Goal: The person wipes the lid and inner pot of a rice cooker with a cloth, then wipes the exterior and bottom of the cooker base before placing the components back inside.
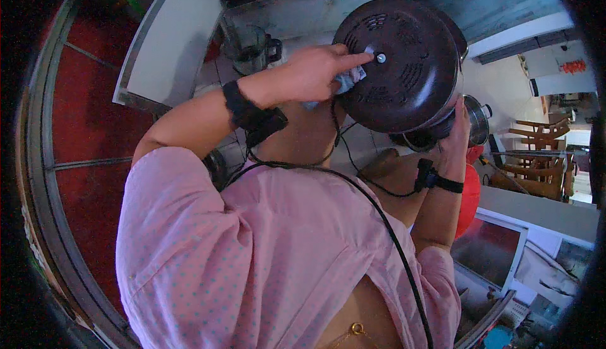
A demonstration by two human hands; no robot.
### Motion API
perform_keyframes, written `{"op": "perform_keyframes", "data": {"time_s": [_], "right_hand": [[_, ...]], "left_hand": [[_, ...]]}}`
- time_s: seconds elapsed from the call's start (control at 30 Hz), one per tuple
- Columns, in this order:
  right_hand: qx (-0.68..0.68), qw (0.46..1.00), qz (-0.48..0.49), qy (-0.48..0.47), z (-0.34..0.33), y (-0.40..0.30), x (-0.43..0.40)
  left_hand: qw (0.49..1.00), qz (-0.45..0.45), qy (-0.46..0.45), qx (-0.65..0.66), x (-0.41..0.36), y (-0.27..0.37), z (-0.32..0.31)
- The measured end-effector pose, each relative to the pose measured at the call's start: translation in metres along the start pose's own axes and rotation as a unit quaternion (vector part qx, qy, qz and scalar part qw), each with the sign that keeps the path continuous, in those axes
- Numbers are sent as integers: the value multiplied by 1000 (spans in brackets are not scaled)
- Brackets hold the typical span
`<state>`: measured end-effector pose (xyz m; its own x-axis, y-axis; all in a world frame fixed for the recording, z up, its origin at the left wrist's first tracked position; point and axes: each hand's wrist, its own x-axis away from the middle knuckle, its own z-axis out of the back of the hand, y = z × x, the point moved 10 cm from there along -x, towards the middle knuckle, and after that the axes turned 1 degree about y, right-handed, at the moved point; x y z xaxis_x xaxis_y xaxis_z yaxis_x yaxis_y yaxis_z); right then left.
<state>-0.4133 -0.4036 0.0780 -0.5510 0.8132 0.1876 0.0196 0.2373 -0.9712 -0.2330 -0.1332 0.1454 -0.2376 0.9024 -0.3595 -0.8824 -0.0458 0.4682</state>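
Note:
A dark brown electric cooker (402, 88) is tipped up, its round vented underside turned towards me. At the middle of that base is a small shiny metal screw or stud (381, 58). My left hand (312, 72) reaches in from the left, index finger extended to the base just beside the stud. Bunched under its other fingers is a crumpled pale blue and white cloth (348, 81), pressed against the base. On the cooker's right side, my right hand (458, 129) supports the lower edge of its body; some of those fingers are hidden behind it.
A clear jug with a black handle (253, 53) stands on the tiled floor behind my left hand. A steel pot (477, 119) and a red plastic object (468, 197) are by my right arm. A black cable (378, 202) crosses my front. Wooden chairs (535, 169) are farther right.

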Motion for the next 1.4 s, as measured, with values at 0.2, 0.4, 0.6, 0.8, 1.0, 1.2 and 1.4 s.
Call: {"op": "perform_keyframes", "data": {"time_s": [0.2,0.4,0.6,0.8,1.0,1.2,1.4], "right_hand": [[12,1000,21,-13,4,-2,-6],[26,999,28,1,4,-6,-1],[52,997,49,1,1,-13,6],[51,997,48,16,-13,-20,19],[53,997,50,22,-5,-18,17],[61,996,67,18,-15,-27,27],[37,997,74,-1,-9,-18,22]], "left_hand": [[997,41,-58,-2,-8,-3,-11],[990,-4,31,138,-8,-9,-3],[975,157,-22,156,-16,-28,-2],[988,68,107,94,-16,-10,16],[994,96,58,-5,-29,-2,13],[995,64,67,-26,-34,1,14],[993,25,114,-24,-32,8,17]]}}
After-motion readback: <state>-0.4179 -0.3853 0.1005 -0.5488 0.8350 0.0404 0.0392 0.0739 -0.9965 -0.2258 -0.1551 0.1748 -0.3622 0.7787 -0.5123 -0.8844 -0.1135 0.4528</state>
